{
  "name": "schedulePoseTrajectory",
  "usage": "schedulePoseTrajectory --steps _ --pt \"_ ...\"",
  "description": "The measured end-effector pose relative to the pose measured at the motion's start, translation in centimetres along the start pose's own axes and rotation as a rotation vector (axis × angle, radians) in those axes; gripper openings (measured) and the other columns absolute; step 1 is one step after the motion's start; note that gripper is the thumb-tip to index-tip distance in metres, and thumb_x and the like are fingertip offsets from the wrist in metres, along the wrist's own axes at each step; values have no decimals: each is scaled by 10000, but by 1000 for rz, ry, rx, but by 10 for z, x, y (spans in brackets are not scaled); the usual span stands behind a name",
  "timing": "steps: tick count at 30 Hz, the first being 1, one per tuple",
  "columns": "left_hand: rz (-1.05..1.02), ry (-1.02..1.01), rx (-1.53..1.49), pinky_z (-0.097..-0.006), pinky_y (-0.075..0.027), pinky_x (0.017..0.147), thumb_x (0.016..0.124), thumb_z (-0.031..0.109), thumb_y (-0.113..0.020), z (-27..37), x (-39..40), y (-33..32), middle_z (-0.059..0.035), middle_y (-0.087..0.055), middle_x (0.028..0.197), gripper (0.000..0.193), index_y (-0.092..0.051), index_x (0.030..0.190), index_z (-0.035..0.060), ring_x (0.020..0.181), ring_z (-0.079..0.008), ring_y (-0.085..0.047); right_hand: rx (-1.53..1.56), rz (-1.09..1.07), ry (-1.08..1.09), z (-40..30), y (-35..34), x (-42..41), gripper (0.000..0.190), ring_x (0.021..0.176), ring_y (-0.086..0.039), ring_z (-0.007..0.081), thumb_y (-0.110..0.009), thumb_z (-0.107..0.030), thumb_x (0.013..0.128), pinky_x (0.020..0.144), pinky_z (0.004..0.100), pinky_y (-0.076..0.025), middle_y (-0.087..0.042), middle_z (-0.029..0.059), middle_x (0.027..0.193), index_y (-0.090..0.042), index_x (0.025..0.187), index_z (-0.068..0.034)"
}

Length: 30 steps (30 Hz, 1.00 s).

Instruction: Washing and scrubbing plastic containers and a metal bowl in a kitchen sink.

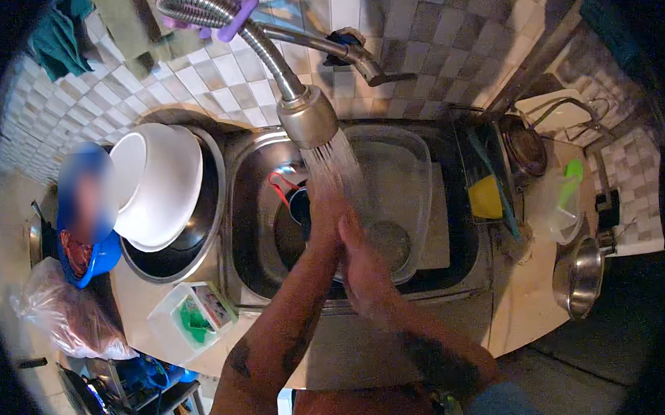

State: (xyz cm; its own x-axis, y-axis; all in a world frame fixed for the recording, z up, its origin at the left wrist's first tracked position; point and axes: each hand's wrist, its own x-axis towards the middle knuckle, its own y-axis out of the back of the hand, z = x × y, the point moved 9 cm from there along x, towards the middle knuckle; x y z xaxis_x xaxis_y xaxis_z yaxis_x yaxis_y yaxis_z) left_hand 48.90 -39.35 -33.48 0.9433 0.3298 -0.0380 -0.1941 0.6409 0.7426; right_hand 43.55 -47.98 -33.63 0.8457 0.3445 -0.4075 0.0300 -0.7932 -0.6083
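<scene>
Water sprays from a metal faucet head (309,116) on a flexible hose over the sink (247,222). My left hand (330,207) and my right hand (362,250) are pressed together under the stream, with no object visible between them; which arm ends in which hand is partly hard to tell where they overlap. Below them a clear plastic tub (415,187) stands in the right part of the sink. Beside my hands, a dark cup (298,206) and a red-handled utensil (278,185) lie in the sink, partly hidden.
White bowls (168,198) rest on a dark round basin (214,173) at left, near a blue bowl (98,256) and a plastic bag (73,319). A clear container (165,326) stands in front. At right are a yellow sponge (485,198) in a rack and a steel pot (583,280).
</scene>
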Motion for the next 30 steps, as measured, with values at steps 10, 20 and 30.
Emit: schedulePoseTrajectory --steps 10,20,30 --pt "-289 148 -504 -321 -307 1020 973 496 -372 11 -5 16 -147 -475 1314 579 -505 1240 0 1167 -218 -455 -264 -226 347 -27 -24 40 558 1209 -448 229 -408 -416 978 1055 345 -318 -484 129 1334 -405 1348 3" --pt "-32 385 -1401 -400 -222 1108 997 368 -369 -70 -145 76 -120 -339 1470 550 -319 1418 18 1373 -237 -294 -1989 -307 -133 21 89 43 911 1352 -253 423 -634 -648 710 1138 439 -203 -302 243 1451 -415 1383 -75" --pt "211 286 -1125 -420 -364 1023 947 442 -459 -93 -215 194 -171 -545 1262 536 -510 1227 -12 1196 -285 -503 -2043 -211 16 1 44 45 598 1128 -520 376 -648 -496 785 957 459 -426 -532 230 1224 -622 1139 -14"
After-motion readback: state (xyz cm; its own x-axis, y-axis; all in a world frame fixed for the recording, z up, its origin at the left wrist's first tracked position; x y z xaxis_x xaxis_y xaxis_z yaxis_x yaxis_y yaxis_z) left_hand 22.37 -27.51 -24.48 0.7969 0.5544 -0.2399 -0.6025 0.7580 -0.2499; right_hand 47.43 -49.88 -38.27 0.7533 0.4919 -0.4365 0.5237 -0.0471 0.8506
